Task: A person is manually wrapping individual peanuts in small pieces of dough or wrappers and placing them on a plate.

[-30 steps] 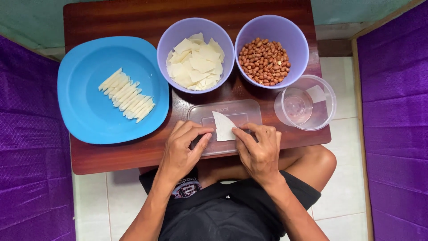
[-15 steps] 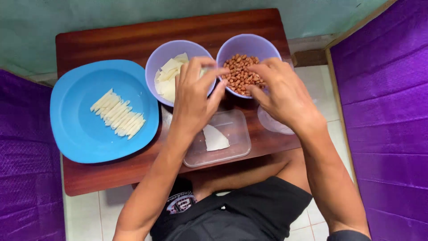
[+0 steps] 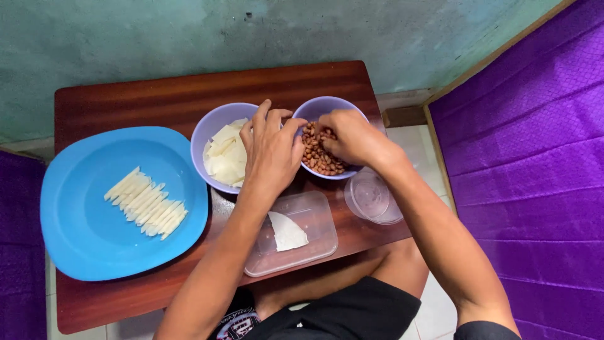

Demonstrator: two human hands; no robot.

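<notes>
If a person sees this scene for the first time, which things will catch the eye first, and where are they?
The big blue plate on the left of the wooden table stands out, with a neat row of pale rolled sticks on it. In the middle, the left hand and right hand meet over two lilac bowls: one of white wrapper pieces, one of peanuts, into which the right hand reaches. Bright purple cloth fills the right side.

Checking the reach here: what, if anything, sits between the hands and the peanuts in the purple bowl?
Nothing visible. The right hand is already in the peanut bowl, fingers on the peanuts; the left hand rests at its rim.
</notes>
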